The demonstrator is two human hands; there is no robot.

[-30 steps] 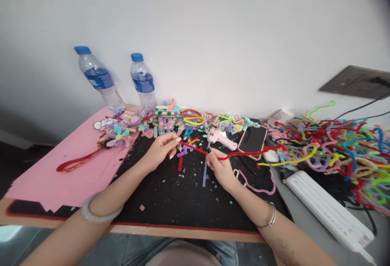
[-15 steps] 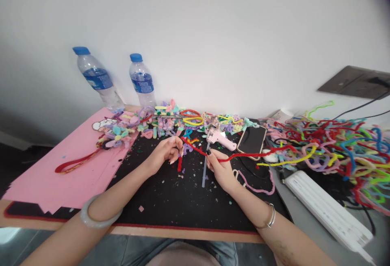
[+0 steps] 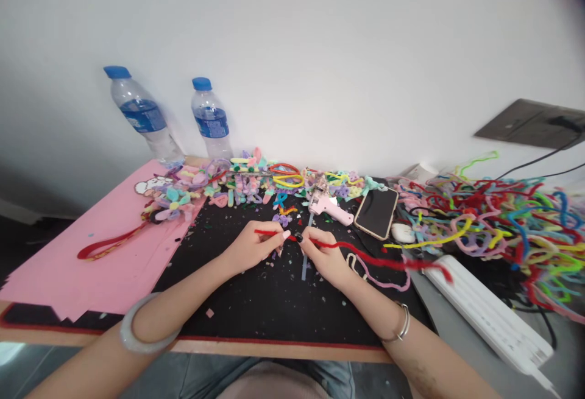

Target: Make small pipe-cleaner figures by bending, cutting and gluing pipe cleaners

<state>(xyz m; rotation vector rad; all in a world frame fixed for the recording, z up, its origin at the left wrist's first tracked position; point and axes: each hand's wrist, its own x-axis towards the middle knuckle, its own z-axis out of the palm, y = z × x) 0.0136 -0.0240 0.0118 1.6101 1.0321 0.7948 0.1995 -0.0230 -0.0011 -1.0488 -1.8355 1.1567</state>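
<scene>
Above the black mat (image 3: 237, 320), both of my hands pinch one red pipe cleaner (image 3: 365, 254). My left hand (image 3: 256, 245) grips it near its short end, which pokes out over the knuckles. Close beside it, my right hand (image 3: 324, 257) holds it between thumb and fingers, and the long tail runs off rightward. Behind my right hand lies a pink hot glue gun (image 3: 331, 209) with a clear glue stick (image 3: 304, 268) sticking out toward me. A small purple bow-like piece (image 3: 282, 220) rests just beyond my hands.
Pink paper sheets (image 3: 109, 253) cover the left side. Two water bottles (image 3: 211, 122) stand at the wall. Scissors (image 3: 287, 175) lie on colourful fuzzy pieces at the back. To the right are a phone (image 3: 377, 212), a mouse (image 3: 403, 233), a pipe cleaner heap (image 3: 493, 216) and a power strip (image 3: 493, 314).
My left hand has moved down and right, closer to my right hand, and now pinches the red pipe cleaner. The tail has swung down toward the power strip. The dangling red bit is out of sight.
</scene>
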